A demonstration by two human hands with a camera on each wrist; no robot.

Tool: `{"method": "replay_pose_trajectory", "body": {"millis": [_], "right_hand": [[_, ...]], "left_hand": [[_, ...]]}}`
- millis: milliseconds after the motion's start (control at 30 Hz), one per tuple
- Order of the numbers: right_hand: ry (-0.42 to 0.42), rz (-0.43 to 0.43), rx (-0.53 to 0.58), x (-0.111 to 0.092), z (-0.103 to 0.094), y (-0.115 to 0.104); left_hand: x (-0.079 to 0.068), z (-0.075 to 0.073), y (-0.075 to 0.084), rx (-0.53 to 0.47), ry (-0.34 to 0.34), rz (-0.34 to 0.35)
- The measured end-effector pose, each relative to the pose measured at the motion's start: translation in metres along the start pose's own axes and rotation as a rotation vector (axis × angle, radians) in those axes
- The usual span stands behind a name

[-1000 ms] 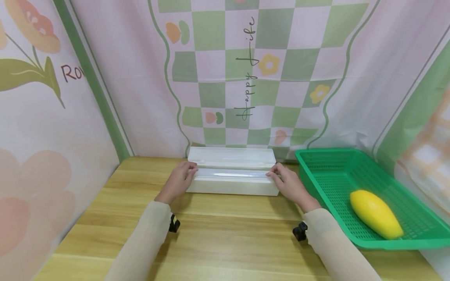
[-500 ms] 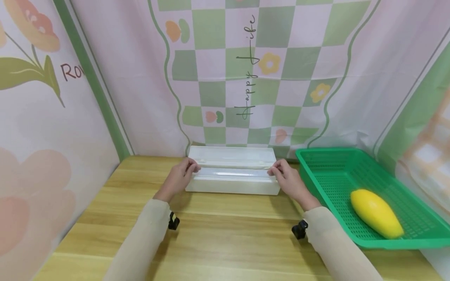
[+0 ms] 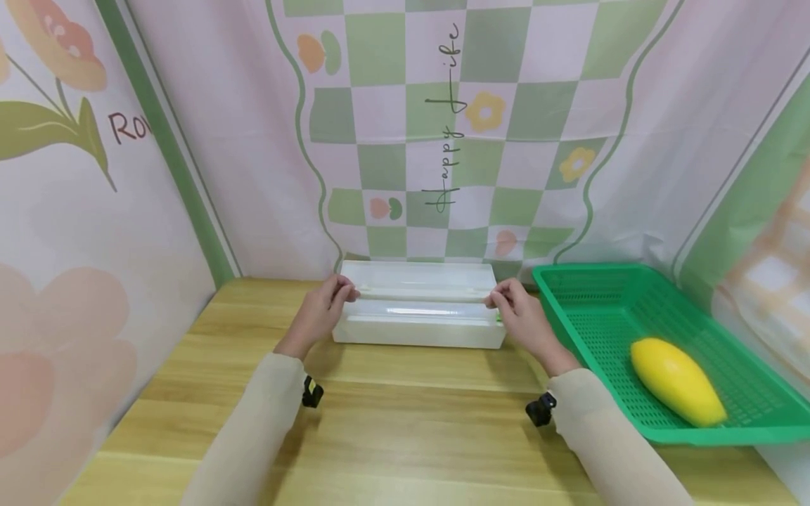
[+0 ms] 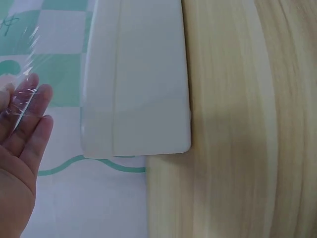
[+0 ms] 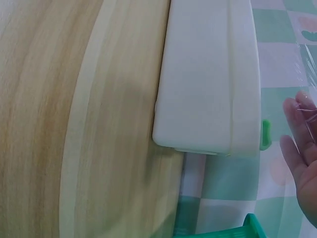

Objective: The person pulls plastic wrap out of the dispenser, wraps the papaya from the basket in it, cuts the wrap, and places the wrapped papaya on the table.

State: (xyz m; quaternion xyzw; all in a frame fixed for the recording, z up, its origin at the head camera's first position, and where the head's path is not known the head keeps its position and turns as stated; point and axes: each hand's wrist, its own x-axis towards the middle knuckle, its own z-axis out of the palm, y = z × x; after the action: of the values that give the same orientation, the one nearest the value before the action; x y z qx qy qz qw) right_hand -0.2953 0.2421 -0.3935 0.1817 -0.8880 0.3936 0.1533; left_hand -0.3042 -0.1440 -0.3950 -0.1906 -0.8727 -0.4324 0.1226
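A white cling film dispenser (image 3: 418, 333) sits on the table with its lid (image 3: 418, 274) raised at the back. Clear cling film (image 3: 424, 310) shines across its opening. My left hand (image 3: 316, 313) pinches the film's left corner between thumb and fingers, above the box. At the other end my right hand (image 3: 526, 320) pinches the right corner. The left wrist view shows wrinkled film (image 4: 30, 94) at the left fingertips, apart from the box. In the right wrist view, a green slider (image 5: 266, 135) stands at the box's end, and part of the right hand is cut off.
To the right stands a green plastic basket (image 3: 585, 355) holding a yellow, mango-shaped fruit (image 3: 677, 381). A patterned cloth (image 3: 436, 140) hangs close behind the dispenser. The wooden table (image 3: 418, 429) extends in front of it.
Both hands have risen slightly off the dispenser, lifting the edge of the cling film. The green slider now shows beside the right hand. The basket and fruit stay put.
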Motion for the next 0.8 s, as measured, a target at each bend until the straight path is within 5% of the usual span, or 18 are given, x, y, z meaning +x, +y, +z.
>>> {"method": "replay_pose_trajectory", "body": {"millis": [800], "right_hand": [[0.087, -0.110, 0.087, 0.003, -0.017, -0.015]], "left_hand": [[0.004, -0.021, 0.020, -0.001, 0.061, 0.168]]}}
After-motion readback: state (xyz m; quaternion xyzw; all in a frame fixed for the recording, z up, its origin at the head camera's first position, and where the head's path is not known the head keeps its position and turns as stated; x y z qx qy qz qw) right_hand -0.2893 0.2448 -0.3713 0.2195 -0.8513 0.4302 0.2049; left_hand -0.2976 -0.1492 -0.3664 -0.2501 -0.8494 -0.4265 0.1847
